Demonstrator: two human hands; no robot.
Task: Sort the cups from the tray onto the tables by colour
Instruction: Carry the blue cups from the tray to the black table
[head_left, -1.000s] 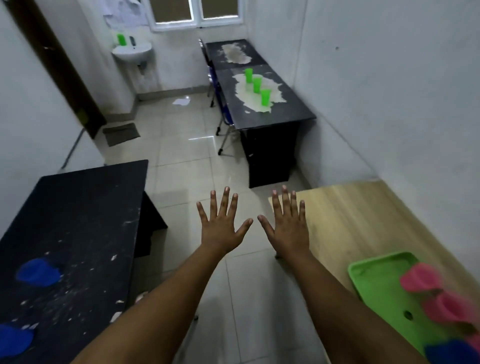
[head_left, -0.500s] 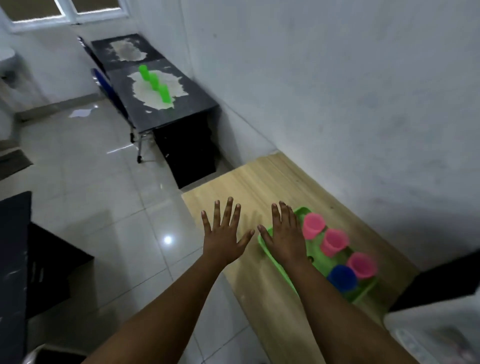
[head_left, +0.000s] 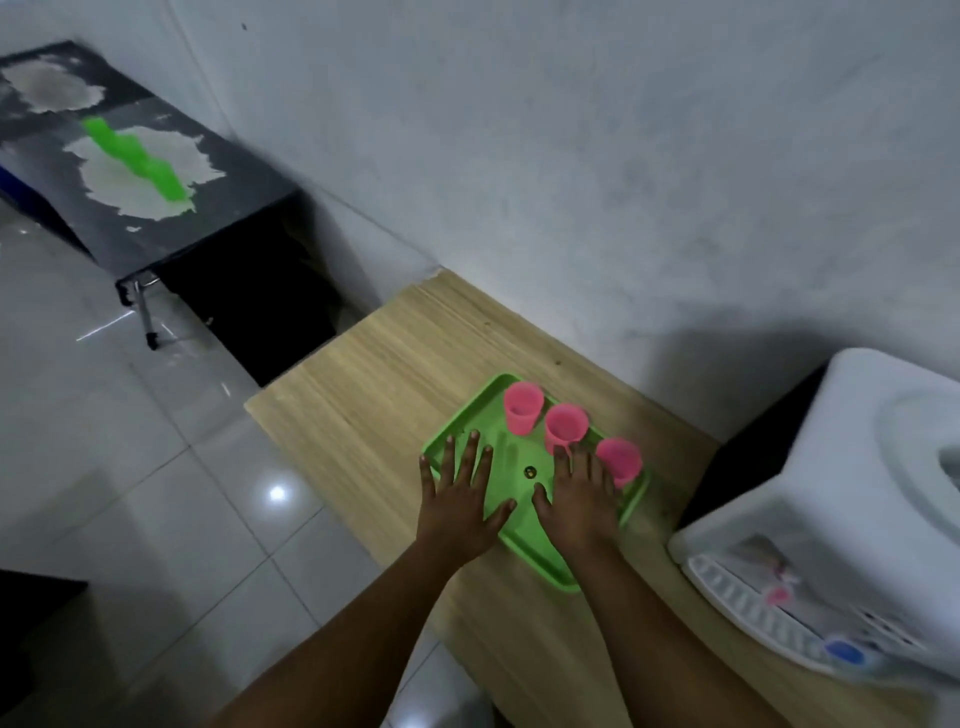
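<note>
Cups (head_left: 565, 427) stand beyond both flat, spread, empty hands (head_left: 519, 506) over tray (head_left: 540, 564).

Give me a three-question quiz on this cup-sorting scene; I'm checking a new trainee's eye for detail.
1. How many pink cups can be seen on the green tray?
2. True or false: the right hand has a grip on a pink cup.
3. The green cups stand on: A) the wooden table; B) the dark table further along the wall; C) the floor.

Key
1. Three; the hand may hide more.
2. False. Both the right hand and the left hand are spread flat over the tray, holding nothing.
3. B
</note>
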